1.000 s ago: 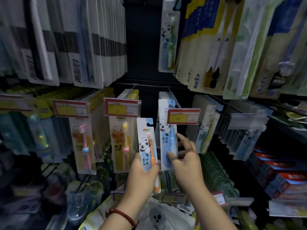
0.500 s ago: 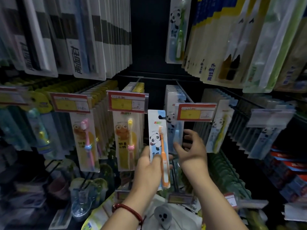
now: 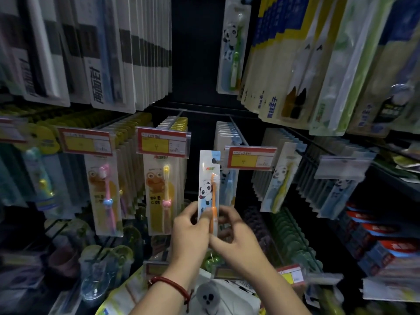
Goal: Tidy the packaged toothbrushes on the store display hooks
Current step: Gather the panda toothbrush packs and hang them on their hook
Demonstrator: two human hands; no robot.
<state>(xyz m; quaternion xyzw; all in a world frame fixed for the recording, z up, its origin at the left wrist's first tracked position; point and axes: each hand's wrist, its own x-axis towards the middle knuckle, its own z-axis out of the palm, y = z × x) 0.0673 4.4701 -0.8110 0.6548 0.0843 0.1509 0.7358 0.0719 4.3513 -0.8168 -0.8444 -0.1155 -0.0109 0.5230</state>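
An upright panda pack with an orange toothbrush stands at the centre of the display. Its hang hole sits level with the tip of the hook under the red and yellow price tag. My left hand grips the pack's lower left edge. My right hand pinches its bottom from the right. Behind it a row of blue panda packs hangs on that hook. Whether the hole is over the hook tip I cannot tell.
Frog packs with a yellow brush and a pink brush hang to the left. Yellow-green panda packs hang to the right. Tall white packs and blue-yellow packs hang above. A white bag with a grey plush is below.
The orange panda pack rose and moved right, up to the price-tagged hook. My right hand left the hanging blue packs and came down onto the pack's bottom.
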